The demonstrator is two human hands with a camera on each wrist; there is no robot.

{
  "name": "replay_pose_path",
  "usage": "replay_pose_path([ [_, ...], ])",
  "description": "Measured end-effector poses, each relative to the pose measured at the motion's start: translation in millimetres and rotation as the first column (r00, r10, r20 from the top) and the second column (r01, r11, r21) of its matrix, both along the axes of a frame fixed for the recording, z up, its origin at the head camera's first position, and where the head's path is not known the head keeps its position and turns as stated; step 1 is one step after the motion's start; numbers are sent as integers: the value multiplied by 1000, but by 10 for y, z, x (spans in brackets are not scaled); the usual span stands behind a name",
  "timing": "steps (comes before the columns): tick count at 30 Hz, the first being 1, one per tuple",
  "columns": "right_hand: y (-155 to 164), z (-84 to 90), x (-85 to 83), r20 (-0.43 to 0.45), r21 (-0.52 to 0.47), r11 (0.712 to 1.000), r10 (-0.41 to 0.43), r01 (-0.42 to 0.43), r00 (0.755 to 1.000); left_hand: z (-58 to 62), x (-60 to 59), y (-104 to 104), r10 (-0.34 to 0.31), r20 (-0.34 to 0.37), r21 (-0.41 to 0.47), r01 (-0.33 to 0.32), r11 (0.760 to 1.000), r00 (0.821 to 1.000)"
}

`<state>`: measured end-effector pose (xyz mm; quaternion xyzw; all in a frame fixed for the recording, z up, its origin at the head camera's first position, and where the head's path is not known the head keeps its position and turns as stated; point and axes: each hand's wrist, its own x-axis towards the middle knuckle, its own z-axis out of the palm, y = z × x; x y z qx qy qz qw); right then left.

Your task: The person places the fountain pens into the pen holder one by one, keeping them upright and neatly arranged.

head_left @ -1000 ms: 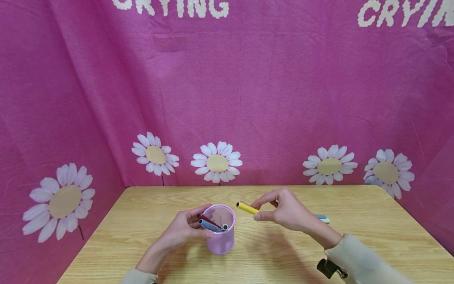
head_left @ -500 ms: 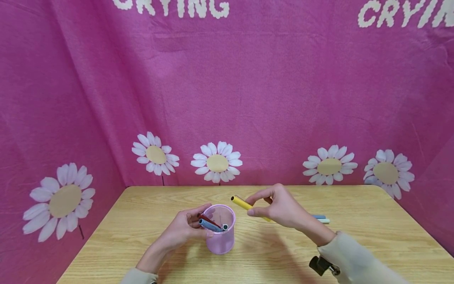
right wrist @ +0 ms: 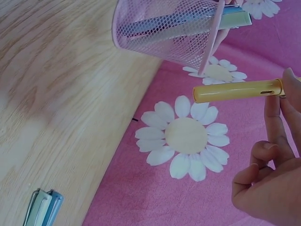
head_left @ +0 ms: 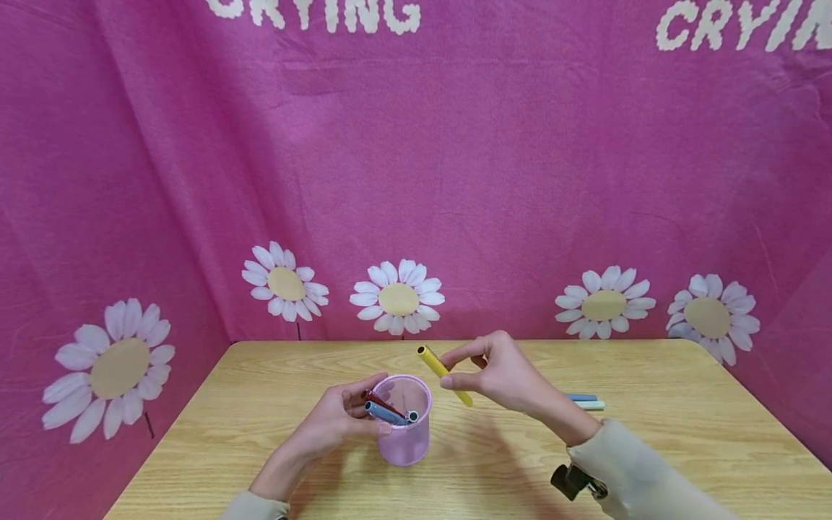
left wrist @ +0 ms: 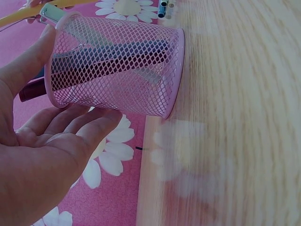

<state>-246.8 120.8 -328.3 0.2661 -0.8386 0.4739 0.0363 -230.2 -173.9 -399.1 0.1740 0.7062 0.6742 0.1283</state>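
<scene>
While the left hand [head_left: 328, 426] grips the pink mesh cup [head_left: 404, 443], upright on the bench [head_left: 520, 484], the right hand [head_left: 505, 372] pinches a yellow pen [head_left: 430, 361], tilted, just right of the rim. In cup: dark red pen [head_left: 377, 399], blue pen [head_left: 386, 414], pale green pen [right wrist: 237, 20]. Two pens [head_left: 588, 406] lie beyond.

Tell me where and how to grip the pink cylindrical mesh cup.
Probably take the pink cylindrical mesh cup below the rim with a curved grip, coming from the right. Its round wall looks bare there; on the left, the left hand grips it, and a slim dark red pen and a slim grey-blue pen slant out over the rim.
</scene>
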Motion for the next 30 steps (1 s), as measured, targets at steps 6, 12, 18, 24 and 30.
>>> replay_pose_path([
  [6,-51,20,-12,9,-28,1000,2,-2,1000,0,4,-5,-2,-1,10,2,1000,1000],
  [12,-86,43,-41,14,-86,996,20,-19,1000,4,9,-15,-5,3,3,5,1000,1000],
  [18,-130,78,-57,51,-126,992,13,-6,999,-6,11,-24,-5,9,2,5,1000,1000],
  [24,-196,115,-62,60,-151,989,-2,12,998,-11,9,-25,-2,21,-9,2,1000,1000],
  [30,-257,136,-81,59,-171,985,-12,22,998,-18,-3,-8,-10,11,-17,10,1000,1000],
])
